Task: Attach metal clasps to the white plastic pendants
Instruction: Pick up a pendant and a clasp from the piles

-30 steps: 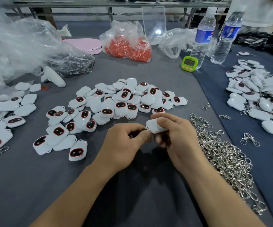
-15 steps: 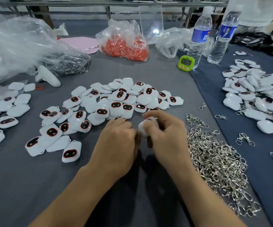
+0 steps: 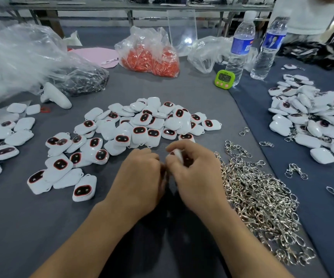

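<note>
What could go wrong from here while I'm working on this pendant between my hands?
1. The right hand only pinches the white pendant in its fingers; it could slip into the loose pendants just beyond and get mixed up.
2. The clasp heap lies right beside the right forearm; a sweep might snag or scatter it.
3. The left hand hides the joint, so a half-closed clasp may go unnoticed.

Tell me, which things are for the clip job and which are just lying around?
For the job: left hand, right hand, held pendant, pendant pile, metal clasps heap.

Just lying about: water bottles, green timer, bag of orange bits, pink sheet.
</note>
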The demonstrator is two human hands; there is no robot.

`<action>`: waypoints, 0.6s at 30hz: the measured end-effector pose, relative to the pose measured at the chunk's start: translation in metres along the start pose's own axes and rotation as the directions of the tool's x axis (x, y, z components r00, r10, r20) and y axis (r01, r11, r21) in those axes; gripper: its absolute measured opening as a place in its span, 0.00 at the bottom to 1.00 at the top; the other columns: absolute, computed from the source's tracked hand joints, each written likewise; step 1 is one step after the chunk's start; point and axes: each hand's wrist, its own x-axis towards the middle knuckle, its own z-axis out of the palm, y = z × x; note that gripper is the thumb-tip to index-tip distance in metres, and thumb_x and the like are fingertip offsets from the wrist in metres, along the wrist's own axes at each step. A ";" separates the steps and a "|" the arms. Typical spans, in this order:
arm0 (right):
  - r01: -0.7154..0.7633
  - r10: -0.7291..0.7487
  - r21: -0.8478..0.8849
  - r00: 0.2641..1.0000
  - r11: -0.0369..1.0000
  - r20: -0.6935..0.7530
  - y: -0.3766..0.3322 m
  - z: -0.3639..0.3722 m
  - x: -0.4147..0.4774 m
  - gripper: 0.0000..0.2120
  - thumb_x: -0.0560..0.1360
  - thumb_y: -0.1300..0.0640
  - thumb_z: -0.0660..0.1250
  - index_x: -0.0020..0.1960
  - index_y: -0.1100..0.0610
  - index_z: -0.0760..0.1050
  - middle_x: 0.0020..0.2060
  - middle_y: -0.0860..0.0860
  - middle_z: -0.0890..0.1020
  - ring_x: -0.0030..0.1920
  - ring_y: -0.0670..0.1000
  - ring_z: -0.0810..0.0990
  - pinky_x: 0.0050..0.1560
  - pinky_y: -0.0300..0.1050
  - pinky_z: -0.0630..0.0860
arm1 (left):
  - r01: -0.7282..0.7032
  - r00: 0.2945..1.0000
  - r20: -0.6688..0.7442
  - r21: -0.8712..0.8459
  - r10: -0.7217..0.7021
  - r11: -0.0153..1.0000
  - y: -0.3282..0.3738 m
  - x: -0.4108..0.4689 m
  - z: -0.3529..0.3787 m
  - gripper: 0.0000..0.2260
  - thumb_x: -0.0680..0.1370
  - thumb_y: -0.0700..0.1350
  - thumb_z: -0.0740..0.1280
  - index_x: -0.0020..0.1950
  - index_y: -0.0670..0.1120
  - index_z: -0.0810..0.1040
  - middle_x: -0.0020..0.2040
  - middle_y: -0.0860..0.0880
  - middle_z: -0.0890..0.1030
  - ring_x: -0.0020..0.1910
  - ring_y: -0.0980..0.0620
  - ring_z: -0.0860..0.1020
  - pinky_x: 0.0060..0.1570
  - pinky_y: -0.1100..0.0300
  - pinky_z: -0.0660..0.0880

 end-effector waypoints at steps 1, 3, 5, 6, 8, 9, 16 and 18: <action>0.029 -0.029 -0.062 1.000 0.998 0.008 0.001 0.002 -0.001 0.06 0.73 0.57 0.70 0.45 0.47 0.82 0.30 0.42 0.81 0.26 0.42 0.74 0.29 0.31 0.69 | -0.043 0.999 -0.011 0.049 0.044 0.998 0.001 0.000 0.001 0.09 0.71 0.43 0.71 0.30 0.45 0.78 0.29 0.48 0.75 0.34 0.47 0.73 0.39 0.52 0.72; -0.043 0.044 -0.051 0.999 0.998 0.010 0.002 -0.002 0.003 0.06 0.73 0.58 0.70 0.45 0.47 0.82 0.30 0.44 0.81 0.25 0.42 0.74 0.28 0.34 0.70 | -0.027 0.998 -0.051 0.078 0.032 0.997 0.002 -0.002 0.003 0.09 0.72 0.44 0.69 0.31 0.46 0.79 0.29 0.49 0.75 0.33 0.47 0.73 0.40 0.52 0.72; -0.171 0.170 0.032 0.985 0.985 0.040 0.002 -0.011 0.011 0.08 0.75 0.63 0.68 0.46 0.52 0.82 0.29 0.49 0.82 0.24 0.47 0.75 0.26 0.39 0.69 | 0.062 0.995 -0.083 0.012 -0.061 0.998 -0.001 -0.004 0.007 0.09 0.76 0.48 0.69 0.37 0.49 0.83 0.32 0.52 0.77 0.36 0.49 0.73 0.44 0.53 0.69; -0.232 0.228 0.088 0.972 0.969 0.054 0.002 -0.017 0.016 0.09 0.77 0.65 0.66 0.47 0.54 0.82 0.30 0.52 0.82 0.23 0.49 0.74 0.24 0.40 0.68 | 0.117 0.989 -0.085 -0.038 -0.120 0.992 -0.003 -0.004 0.008 0.07 0.77 0.51 0.70 0.42 0.51 0.84 0.34 0.54 0.77 0.38 0.51 0.72 0.47 0.54 0.67; -0.317 0.332 0.369 0.943 0.874 0.023 0.000 -0.030 0.026 0.09 0.79 0.68 0.64 0.49 0.59 0.82 0.33 0.55 0.84 0.23 0.49 0.75 0.22 0.38 0.68 | 0.211 0.971 -0.095 -0.106 -0.221 0.972 -0.005 -0.003 0.010 0.05 0.75 0.54 0.73 0.48 0.55 0.85 0.36 0.59 0.76 0.40 0.55 0.71 0.50 0.58 0.65; -0.302 0.378 0.595 0.926 0.745 -0.003 -0.001 -0.039 0.030 0.07 0.79 0.67 0.65 0.51 0.61 0.82 0.37 0.56 0.85 0.25 0.49 0.78 0.24 0.37 0.71 | 0.238 0.963 -0.096 -0.133 -0.251 0.962 -0.006 -0.003 0.012 0.06 0.74 0.55 0.74 0.48 0.55 0.85 0.35 0.59 0.75 0.40 0.56 0.70 0.50 0.58 0.64; -0.201 0.439 0.797 0.894 0.570 -0.089 0.009 -0.063 0.038 0.12 0.74 0.56 0.75 0.53 0.61 0.81 0.44 0.54 0.87 0.41 0.49 0.87 0.38 0.41 0.82 | 0.294 0.946 -0.085 -0.176 -0.312 0.939 -0.005 -0.002 0.014 0.04 0.74 0.53 0.74 0.47 0.56 0.85 0.35 0.60 0.73 0.40 0.58 0.67 0.47 0.60 0.63; -0.184 0.229 0.241 0.957 0.953 -0.176 0.011 -0.045 0.036 0.10 0.76 0.59 0.72 0.57 0.53 0.83 0.48 0.47 0.87 0.47 0.45 0.85 0.51 0.45 0.80 | 0.297 0.948 -0.071 -0.161 -0.311 0.941 -0.004 -0.002 0.013 0.05 0.75 0.54 0.73 0.49 0.56 0.85 0.37 0.60 0.74 0.41 0.58 0.67 0.47 0.60 0.63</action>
